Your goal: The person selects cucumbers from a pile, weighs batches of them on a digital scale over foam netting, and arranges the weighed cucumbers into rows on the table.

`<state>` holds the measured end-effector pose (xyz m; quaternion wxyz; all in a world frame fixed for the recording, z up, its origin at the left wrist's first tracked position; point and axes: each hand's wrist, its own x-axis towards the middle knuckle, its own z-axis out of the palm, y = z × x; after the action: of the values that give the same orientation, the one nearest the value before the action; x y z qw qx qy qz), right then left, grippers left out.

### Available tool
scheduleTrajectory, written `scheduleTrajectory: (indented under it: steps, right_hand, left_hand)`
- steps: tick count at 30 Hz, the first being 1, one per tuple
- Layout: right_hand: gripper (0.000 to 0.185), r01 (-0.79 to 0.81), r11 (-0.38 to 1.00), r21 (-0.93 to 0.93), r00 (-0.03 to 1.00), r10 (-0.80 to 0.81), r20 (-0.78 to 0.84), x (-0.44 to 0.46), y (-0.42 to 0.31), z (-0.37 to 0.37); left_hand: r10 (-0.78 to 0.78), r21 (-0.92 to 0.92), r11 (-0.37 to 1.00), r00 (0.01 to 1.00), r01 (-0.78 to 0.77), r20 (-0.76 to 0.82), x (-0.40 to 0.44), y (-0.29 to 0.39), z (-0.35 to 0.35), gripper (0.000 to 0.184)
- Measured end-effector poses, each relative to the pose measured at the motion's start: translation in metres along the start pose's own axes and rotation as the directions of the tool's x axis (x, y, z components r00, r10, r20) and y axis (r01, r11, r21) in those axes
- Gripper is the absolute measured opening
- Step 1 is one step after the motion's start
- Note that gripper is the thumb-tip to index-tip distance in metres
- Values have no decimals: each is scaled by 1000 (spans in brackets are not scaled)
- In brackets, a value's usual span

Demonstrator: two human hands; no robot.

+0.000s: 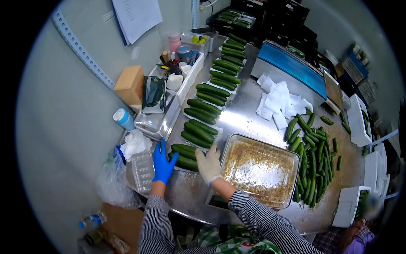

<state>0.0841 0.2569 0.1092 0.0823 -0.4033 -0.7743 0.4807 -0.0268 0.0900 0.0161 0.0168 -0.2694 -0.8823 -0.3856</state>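
Striped sleeves (156,226), two, foremost, with green checked apron (210,238) between them. Left hand (163,164), blue glove: fingers extended, thumb toward the near cucumber pair (184,158), not wrapped around it. Right hand (208,164), pale glove: fingertips at the pair's opposite ends; whether they grip or merely rest, cannot tell.

Near cucumber pair: dark green, side by side, lying between the two hands.

Row of cucumber pairs (204,111): set out beyond both hands, running away from them; white edges show beneath several.

Metal tray (260,169), one, shallow, brown-stained: just beside the right hand, on its right.

Loose cucumbers (315,163), heaped: farther right of the right hand, past the tray.

White cloths or papers (279,101), crumpled: ahead and to the right of the right hand.

Clear plastic container (143,170), one: just left of the left hand. Crumpled white tissue (136,145): near it, ahead and left of the same hand.

Metal table (190,197): bare stretch on the near side of both hands.
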Motion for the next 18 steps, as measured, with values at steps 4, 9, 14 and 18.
scheduleTrajectory:
  steps: [4,9,14,18]
  right_hand:
    - [91,-104,994,40,991,107,-75,43,-8,-6]
    - [97,-405,908,103,914,400,70,88,10,18]
    - [89,-294,950,104,955,287,77,89,15,31]
    - [79,-284,955,89,958,278,73,87,2,24]
  left_hand:
    - [268,288,875,885,-389,382,-16,59,-12,101]
    - [348,396,728,800,-559,488,-17,38,16,104]
    - [390,341,750,795,-567,464,-10,26,20,102]
    - [398,321,743,774,-587,492,1,22,14,102]
